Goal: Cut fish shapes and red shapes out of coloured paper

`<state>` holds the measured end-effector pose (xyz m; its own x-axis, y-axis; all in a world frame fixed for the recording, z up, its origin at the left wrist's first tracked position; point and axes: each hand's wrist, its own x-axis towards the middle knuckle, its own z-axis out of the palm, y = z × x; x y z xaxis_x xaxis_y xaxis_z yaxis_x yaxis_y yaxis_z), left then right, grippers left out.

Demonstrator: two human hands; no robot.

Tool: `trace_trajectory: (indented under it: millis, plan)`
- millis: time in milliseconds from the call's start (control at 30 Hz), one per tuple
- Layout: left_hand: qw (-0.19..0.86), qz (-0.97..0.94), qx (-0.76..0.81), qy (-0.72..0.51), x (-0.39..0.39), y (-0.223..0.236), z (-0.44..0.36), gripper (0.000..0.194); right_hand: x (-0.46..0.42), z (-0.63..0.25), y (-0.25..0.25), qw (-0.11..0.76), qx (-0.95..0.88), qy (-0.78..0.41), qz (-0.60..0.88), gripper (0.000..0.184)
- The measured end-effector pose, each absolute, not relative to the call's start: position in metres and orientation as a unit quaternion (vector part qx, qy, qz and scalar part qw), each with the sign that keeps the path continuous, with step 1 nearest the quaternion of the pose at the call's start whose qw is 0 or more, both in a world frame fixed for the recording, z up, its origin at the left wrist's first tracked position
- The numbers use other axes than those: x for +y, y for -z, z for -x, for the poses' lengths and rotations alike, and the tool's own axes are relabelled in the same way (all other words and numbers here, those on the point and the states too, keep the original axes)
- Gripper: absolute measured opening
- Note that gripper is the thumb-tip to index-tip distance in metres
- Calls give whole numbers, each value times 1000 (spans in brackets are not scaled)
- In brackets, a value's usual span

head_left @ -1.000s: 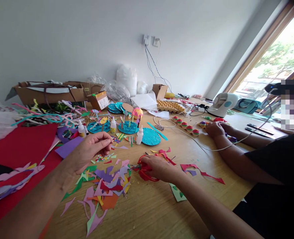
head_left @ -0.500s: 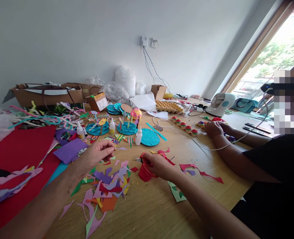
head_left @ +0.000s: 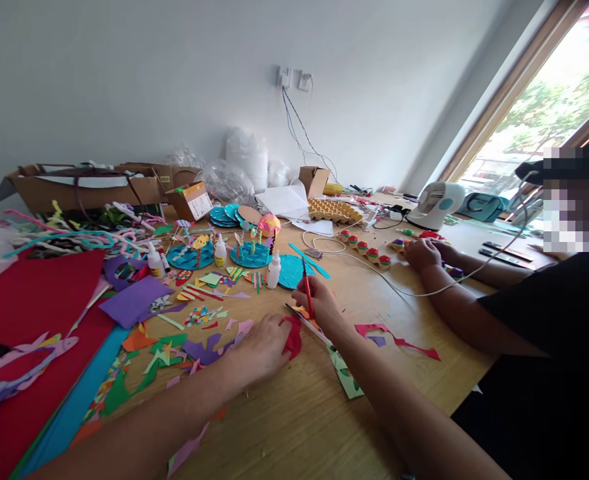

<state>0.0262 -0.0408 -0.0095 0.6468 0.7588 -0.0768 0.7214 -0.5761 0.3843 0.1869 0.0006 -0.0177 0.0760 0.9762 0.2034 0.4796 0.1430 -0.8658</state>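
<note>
My left hand (head_left: pixel 264 343) lies low over the table, its fingers closed on a piece of red paper (head_left: pixel 293 339). Just above and to the right, my right hand (head_left: pixel 322 303) grips red-handled scissors (head_left: pixel 308 297), seen nearly edge-on with the dark tip pointing up. Under the right hand lie some orange scraps and a thin, pale strip that I cannot make out clearly. Paper scraps (head_left: pixel 202 352) in purple, pink and green spread beside and beneath my left forearm. A light green cut-out sheet (head_left: pixel 347 380) sits below my right wrist.
Glue bottles (head_left: pixel 273 270) stand near blue decorated discs (head_left: pixel 297 270). Red and purple sheets (head_left: pixel 29 320) cover the left side. At right, a co-worker's hands (head_left: pixel 424 253) handle coloured egg-carton pieces. A white cable (head_left: pixel 399 290) crosses the table; red offcuts (head_left: pixel 404 343) lie nearby.
My left hand has come down and right onto the red paper. My right hand has lifted slightly away from it, and the scissors now point upward. The view has shifted a little.
</note>
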Motion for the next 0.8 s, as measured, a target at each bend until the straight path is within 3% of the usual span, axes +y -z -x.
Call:
trace_trajectory:
  millis: [300, 800]
  plan:
    - [150, -890, 430, 17, -38, 8, -43, 43, -12, -193, 19, 594, -490, -345, 536, 25]
    - [173, -879, 444, 17, -27, 1, -45, 40, -9, -199, 23, 614, -463, -360, 527, 27]
